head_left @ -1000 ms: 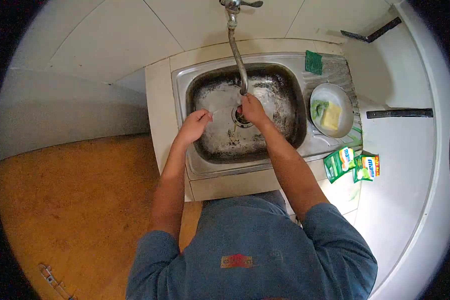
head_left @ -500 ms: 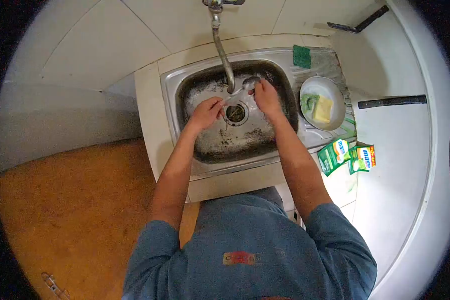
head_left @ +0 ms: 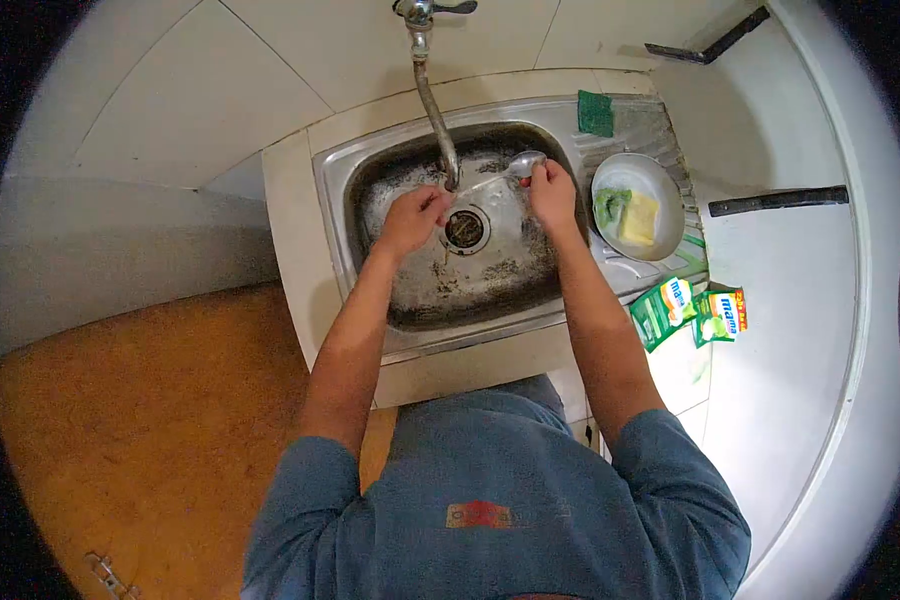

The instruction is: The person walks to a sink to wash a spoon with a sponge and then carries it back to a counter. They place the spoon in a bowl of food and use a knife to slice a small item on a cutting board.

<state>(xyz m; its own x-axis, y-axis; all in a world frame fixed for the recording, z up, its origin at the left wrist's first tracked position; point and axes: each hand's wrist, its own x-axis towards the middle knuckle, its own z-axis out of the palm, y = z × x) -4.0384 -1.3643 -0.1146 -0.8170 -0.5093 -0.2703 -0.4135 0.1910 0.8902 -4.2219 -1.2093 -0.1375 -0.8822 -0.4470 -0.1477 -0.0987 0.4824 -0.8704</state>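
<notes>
A metal spoon (head_left: 526, 164) is held across the sink (head_left: 440, 325), just above the drain (head_left: 466, 230). My right hand (head_left: 552, 196) is closed at its bowl end, fingers pressed against it. At the handle end, my left hand (head_left: 413, 220) has its fingers pinched together, right beside the mouth of the faucet (head_left: 438, 115). The handle slants from the bowl down to the left hand, and its tip is hidden by the fingers. Whether water is running is hard to make out.
On the drainboard to the right, a white bowl (head_left: 678, 215) holds a yellow sponge (head_left: 638, 218) and a green scrubber (head_left: 610, 205). A dark green scouring pad (head_left: 596, 114) lies behind it. Green detergent packets (head_left: 660, 315) rest at the counter's right front.
My right hand has moved slightly right with the spoon, and the spoon's bowl has turned and shows brighter. My left hand has come a little closer to the faucet mouth. The view has shifted slightly.
</notes>
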